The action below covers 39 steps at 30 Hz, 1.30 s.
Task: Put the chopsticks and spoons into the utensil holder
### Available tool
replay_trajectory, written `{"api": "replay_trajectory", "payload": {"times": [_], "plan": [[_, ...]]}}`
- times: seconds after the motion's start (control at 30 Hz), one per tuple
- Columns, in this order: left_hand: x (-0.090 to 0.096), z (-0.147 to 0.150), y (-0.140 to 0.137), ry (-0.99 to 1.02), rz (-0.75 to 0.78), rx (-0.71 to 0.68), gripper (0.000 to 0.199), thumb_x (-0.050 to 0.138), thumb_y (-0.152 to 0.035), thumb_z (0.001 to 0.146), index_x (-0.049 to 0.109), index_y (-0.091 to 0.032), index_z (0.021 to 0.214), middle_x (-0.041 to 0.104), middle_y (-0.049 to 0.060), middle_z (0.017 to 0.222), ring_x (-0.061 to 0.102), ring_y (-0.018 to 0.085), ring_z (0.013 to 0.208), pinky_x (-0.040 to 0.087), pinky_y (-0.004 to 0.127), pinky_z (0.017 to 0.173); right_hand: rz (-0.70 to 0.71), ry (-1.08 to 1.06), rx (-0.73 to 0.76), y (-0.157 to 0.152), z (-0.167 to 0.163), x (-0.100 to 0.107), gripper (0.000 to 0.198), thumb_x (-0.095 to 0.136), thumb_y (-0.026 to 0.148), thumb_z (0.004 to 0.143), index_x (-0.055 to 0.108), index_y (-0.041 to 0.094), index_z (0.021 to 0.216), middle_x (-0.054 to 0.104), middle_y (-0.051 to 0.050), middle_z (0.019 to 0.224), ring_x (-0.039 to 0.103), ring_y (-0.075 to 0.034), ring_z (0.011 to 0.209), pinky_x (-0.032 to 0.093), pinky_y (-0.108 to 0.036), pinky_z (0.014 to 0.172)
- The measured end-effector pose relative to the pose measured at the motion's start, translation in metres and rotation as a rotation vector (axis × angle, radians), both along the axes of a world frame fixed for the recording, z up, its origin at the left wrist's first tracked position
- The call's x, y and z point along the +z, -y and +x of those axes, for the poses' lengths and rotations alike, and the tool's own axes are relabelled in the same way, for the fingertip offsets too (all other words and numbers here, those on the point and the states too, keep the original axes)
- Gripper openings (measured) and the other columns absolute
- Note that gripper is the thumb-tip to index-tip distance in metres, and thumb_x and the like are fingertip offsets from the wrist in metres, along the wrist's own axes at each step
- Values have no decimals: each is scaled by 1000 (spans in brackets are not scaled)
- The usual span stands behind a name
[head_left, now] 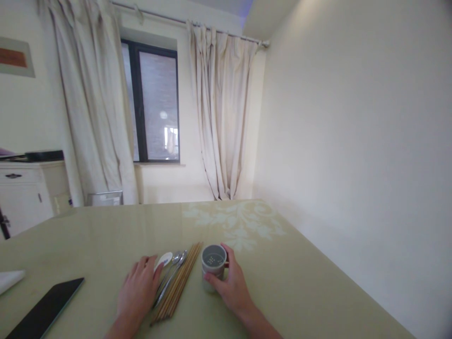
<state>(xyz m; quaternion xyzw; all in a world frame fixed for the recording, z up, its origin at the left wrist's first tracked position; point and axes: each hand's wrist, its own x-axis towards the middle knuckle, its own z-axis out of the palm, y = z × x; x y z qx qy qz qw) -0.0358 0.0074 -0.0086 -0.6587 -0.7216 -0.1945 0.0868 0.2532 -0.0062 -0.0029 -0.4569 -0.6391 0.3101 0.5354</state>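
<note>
At the far left of the pale green glass-topped table lie one white folded cloth corner and one flat black tablet, both well apart from my hands. My left hand rests palm down with loose, open fingers, gripping nothing; its fingertips touch the white ceramic spoon and the near ends of the metal spoons. I count one white spoon and what look like two metal ones, though they overlap and I cannot be sure. Just right of them lies one bundle of brown wooden chopsticks, side by side, too many and too close to count exactly. Right again, my right hand is wrapped around the one small grey round holder with a perforated bottom, thumb on its near side and fingers around its right side, steadying it upright on the table. I judge this the start of loading cutlery into the holder: nothing is in it yet. The next move calls for my left hand to close on one piece and lift it clear, while my right keeps the holder from tipping.
</note>
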Motion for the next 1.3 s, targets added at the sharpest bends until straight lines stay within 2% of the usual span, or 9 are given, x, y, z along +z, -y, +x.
{"api": "replay_trajectory", "payload": {"times": [0.1, 0.2, 0.3, 0.47, 0.83, 1.1, 1.23, 1.3], "plan": [[7, 17, 4, 61, 99, -135, 43, 35, -35, 108, 73, -21, 125, 74, 13, 128, 67, 29, 118, 51, 44, 107, 1, -2, -17, -1, 1, 1, 83, 88, 37, 76, 50, 20, 148, 75, -15, 134, 71, -34, 123, 53, -51, 108], [7, 43, 10, 96, 90, -273, 37, 40, -32, 107, 75, -25, 115, 77, 11, 120, 68, 28, 115, 52, 43, 104, 10, 8, -49, 0, 2, 2, 82, 87, 41, 77, 50, 20, 147, 74, -16, 135, 71, -35, 124, 53, -51, 108], [1, 63, 16, 87, 49, -324, 34, 43, -31, 105, 76, -25, 111, 77, 11, 124, 67, 28, 122, 50, 44, 109, 23, 14, -67, 0, 4, 3, 78, 86, 40, 78, 51, 20, 146, 72, -17, 138, 70, -34, 125, 53, -51, 109], [-10, 68, 17, 85, -13, -318, 31, 49, -29, 101, 76, -25, 116, 76, 10, 130, 67, 29, 128, 48, 46, 114, 57, 12, -102, -4, 5, 0, 76, 87, 39, 78, 53, 20, 144, 73, -16, 136, 72, -35, 122, 56, -51, 106], [1, 69, 19, 97, -148, -304, 25, 46, -27, 101, 71, -24, 100, 78, 10, 112, 73, 28, 110, 53, 40, 97, 65, 11, -108, -3, 6, 1, 77, 88, 36, 76, 54, 21, 144, 74, -15, 134, 72, -34, 121, 57, -48, 104], [-10, 72, 20, 82, -139, -261, 24, 48, -33, 101, 69, -26, 92, 79, 10, 102, 75, 29, 103, 53, 41, 93, 67, 31, -145, -3, 8, -4, 77, 87, 38, 78, 53, 21, 145, 72, -16, 138, 71, -35, 125, 56, -49, 108], [2, 75, 22, 96, -171, -241, 24, 48, -31, 101, 69, -25, 92, 80, 9, 101, 75, 28, 103, 52, 40, 94, 61, 55, -141, -5, 10, -7, 80, 87, 38, 76, 52, 21, 146, 70, -16, 140, 68, -36, 129, 53, -50, 112], [13, 76, 24, 161, -193, -212, 26, 47, -32, 103, 68, -24, 89, 80, 7, 95, 75, 26, 98, 52, 37, 89, 53, 57, -124, -6, 10, -9, 81, 87, 38, 76, 51, 20, 147, 69, -17, 142, 67, -35, 131, 52, -50, 114]]}}
